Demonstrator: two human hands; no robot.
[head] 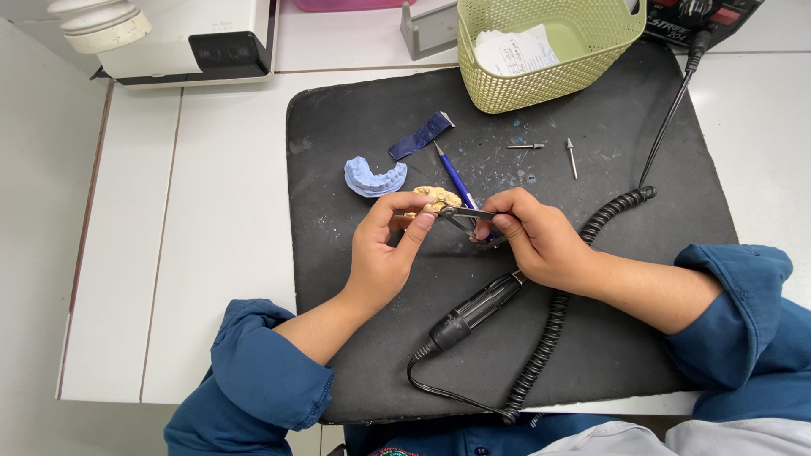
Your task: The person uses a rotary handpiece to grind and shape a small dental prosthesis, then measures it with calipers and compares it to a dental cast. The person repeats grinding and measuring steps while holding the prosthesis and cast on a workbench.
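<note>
My left hand (390,245) pinches something small between thumb and fingers above the black mat (625,127); the piece itself is hidden by the fingertips. My right hand (534,236) grips a small metal caliper-like tool (466,217) whose tips meet the left fingertips. Just behind the hands lie a yellow dental cast (439,197) and a blue pen (454,176). A pale blue dental cast (372,176) sits to their left, with a dark blue strip (420,135) beyond it.
A black handpiece (477,310) with a coiled cord (553,329) lies on the mat under my right wrist. Two small burs (549,149) rest further back. A green mesh basket (549,46) with paper stands at the mat's far edge, a white machine (198,38) far left.
</note>
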